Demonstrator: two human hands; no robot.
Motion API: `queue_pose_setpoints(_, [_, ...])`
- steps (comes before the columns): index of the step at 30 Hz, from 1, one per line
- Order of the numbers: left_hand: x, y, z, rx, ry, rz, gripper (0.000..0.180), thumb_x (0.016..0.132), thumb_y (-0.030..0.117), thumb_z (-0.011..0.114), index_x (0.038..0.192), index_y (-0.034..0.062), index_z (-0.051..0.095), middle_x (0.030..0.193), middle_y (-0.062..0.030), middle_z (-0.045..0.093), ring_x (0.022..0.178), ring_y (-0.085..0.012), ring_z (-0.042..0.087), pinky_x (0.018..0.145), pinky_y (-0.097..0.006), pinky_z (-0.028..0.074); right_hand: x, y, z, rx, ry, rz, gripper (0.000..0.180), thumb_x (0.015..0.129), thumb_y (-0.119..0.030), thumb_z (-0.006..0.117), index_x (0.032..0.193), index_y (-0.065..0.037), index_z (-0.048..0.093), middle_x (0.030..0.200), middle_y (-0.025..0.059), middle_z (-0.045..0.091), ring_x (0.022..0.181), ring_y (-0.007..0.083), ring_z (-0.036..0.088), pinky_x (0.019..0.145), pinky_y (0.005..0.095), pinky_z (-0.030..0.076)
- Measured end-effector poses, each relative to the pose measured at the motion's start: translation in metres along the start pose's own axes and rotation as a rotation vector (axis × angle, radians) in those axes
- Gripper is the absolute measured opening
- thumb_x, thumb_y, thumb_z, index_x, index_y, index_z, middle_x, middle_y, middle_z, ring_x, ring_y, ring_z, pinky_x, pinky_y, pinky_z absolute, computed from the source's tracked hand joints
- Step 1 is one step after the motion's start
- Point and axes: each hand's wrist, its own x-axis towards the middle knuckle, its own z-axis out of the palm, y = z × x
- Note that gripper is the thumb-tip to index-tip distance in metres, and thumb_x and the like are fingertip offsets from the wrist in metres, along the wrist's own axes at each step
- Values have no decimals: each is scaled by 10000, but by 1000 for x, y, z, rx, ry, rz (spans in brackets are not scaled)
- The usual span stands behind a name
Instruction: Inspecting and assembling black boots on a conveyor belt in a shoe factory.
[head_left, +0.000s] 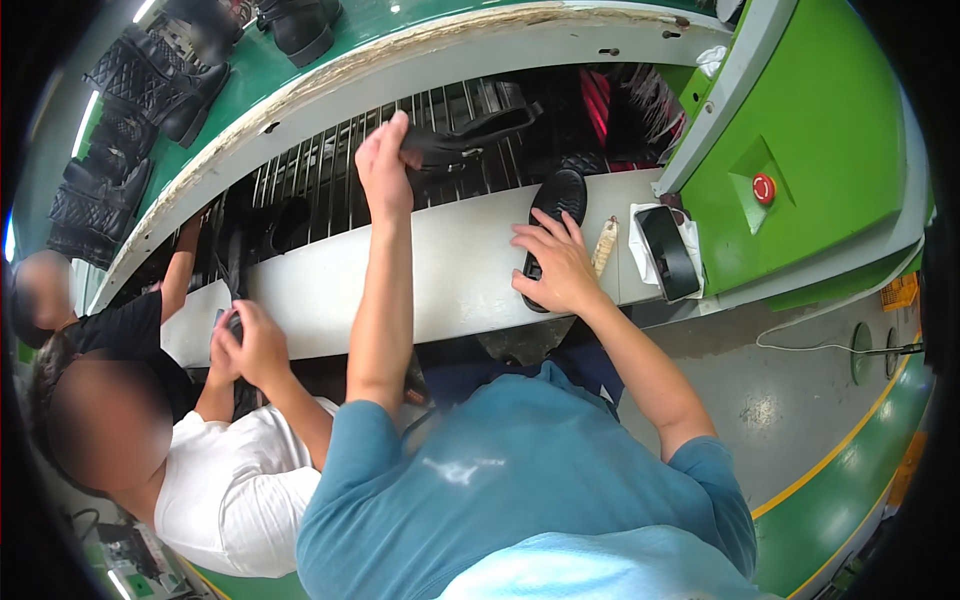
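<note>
Item: one black, narrow shoe-shaped piece (562,192) with a rounded far end, a raised pattern on its dark surface and a faint sheen along the edge. Location: lengthwise on the smooth white ledge (450,260), its far end toward the machine's interior. The middle is partly covered; which face is uppermost cannot be told.

Right hand (560,268): laid over this piece, fingers spread across it, thumb set apart near its closer end.

Item: one long, black, leather-like footwear piece (470,140), glossy in places, with an elongated opening toward its right end. Location: over the row of slim metal rollers (330,180) beyond the ledge.

Left hand (385,165): raised at this piece's left end, thumb and fingers drawn together, pinching it.

Adjacent, right of the shoe-shaped piece: a slender, cream-coloured, worn-looking tool (605,245); then a black rectangular phone (668,252) on a crumpled white cloth (640,250).

Machine end: a bright green metal housing (830,150) bearing a round red button (764,189).
</note>
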Motion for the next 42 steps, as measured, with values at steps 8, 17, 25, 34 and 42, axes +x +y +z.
queue_pose_setpoints(8, [-83, 96, 16, -135, 34, 134, 257, 1095, 147, 625, 939, -33, 720, 882, -53, 718, 771, -98, 631, 741, -251, 476, 1, 3, 2, -7, 123, -46, 692, 863, -322, 850, 1410, 12, 590, 1545, 230, 563, 1510, 392, 496, 1329, 571, 254])
queue_pose_setpoints(17, [-67, 117, 25, -98, -255, -98, 343, 1062, 179, 692, 734, 95, 637, 676, 73, 561, 583, -30, 487, 550, -246, 381, 11, -37, -28, 760, 240, 135, 368, 1139, -307, 623, 1372, -23, 650, 1170, 151, 712, 1109, 249, 699, 1007, 377, 531])
queue_pose_setpoints(25, [-115, 137, 63, 364, -152, 444, 306, 1154, 190, 535, 978, -19, 672, 989, -44, 641, 882, -110, 575, 790, -282, 464, 14, -143, -77, 924, 199, -152, 404, 1165, -416, 565, 1135, -13, 576, 913, 113, 602, 764, 219, 589, 709, 358, 488])
queue_pose_setpoints(34, [-127, 139, 75, 314, -209, 851, 429, 1068, 156, 603, 658, 33, 575, 719, -72, 593, 762, -267, 569, 722, -415, 582, 25, -170, -111, 898, 217, -342, 330, 1105, -280, 714, 943, -22, 587, 792, 57, 566, 660, 139, 530, 602, 291, 420])
queue_pose_setpoints(42, [-123, 142, 74, 356, -211, 904, 432, 1060, 186, 636, 659, 38, 572, 723, -79, 609, 759, -271, 574, 699, -411, 571, 21, -195, -117, 1407, 259, -55, 266, 1108, -36, 641, 1292, -66, 452, 842, -28, 581, 728, 17, 500, 652, 192, 412])
